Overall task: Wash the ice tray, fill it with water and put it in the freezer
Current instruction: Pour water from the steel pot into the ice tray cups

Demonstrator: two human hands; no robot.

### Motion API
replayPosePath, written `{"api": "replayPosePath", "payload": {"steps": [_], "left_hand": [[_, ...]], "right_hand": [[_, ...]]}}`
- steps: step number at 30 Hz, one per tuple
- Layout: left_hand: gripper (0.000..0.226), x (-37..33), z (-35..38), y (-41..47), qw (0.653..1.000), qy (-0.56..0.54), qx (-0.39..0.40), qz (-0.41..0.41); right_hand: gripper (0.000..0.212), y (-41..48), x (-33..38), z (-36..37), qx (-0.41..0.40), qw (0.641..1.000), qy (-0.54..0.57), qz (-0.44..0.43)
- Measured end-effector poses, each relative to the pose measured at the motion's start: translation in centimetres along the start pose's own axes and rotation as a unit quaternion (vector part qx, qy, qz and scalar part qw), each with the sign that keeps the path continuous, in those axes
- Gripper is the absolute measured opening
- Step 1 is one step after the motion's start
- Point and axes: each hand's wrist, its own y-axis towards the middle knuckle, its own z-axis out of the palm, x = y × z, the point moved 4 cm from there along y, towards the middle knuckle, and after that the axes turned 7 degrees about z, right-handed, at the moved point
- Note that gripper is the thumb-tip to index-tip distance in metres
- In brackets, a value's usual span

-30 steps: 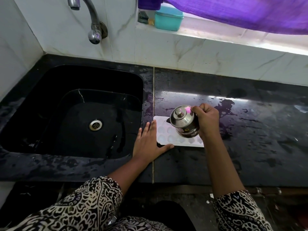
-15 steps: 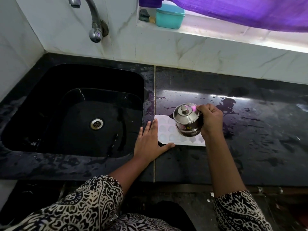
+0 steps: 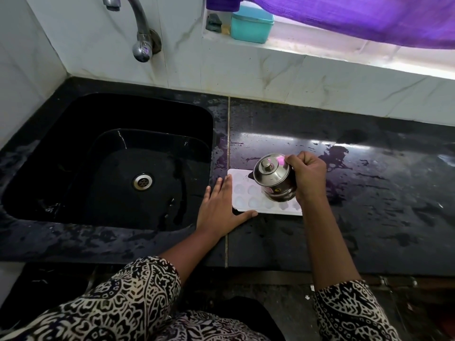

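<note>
A white ice tray [image 3: 246, 195] with round cups lies flat on the black counter [image 3: 369, 217], just right of the sink. My left hand [image 3: 221, 207] lies flat with straight fingers against the tray's left end, thumb along its near edge. My right hand [image 3: 307, 175] grips a small lidded steel jug [image 3: 272, 177] and holds it tilted to the left over the tray. The jug and hand hide the tray's right half. No stream of water is visible.
A black sink [image 3: 110, 156] with a steel drain [image 3: 142, 181] lies to the left, under a wall tap [image 3: 140, 33]. The counter is wet. On the window ledge stands a teal box [image 3: 252, 25], below a purple cloth [image 3: 357, 18].
The jug has shifted slightly to the right over the tray. My left hand has stayed at the tray's left end.
</note>
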Motion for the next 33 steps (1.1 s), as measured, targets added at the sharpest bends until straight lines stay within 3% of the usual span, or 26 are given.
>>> {"api": "replayPosePath", "payload": {"steps": [8, 16, 33], "left_hand": [[0.121, -0.1, -0.1, 0.0, 1.0, 0.003, 0.002, 0.001], [0.122, -0.1, -0.1, 0.0, 1.0, 0.0, 0.006, 0.0], [0.119, -0.1, -0.1, 0.0, 1.0, 0.007, -0.003, 0.0]], "right_hand": [[0.028, -0.3, 0.3, -0.3, -0.003, 1.0, 0.02, 0.006], [0.029, -0.5, -0.1, -1.0, -0.003, 0.975, 0.2, 0.096], [0.033, -0.4, 0.2, -0.8, -0.008, 1.0, 0.013, -0.013]]}}
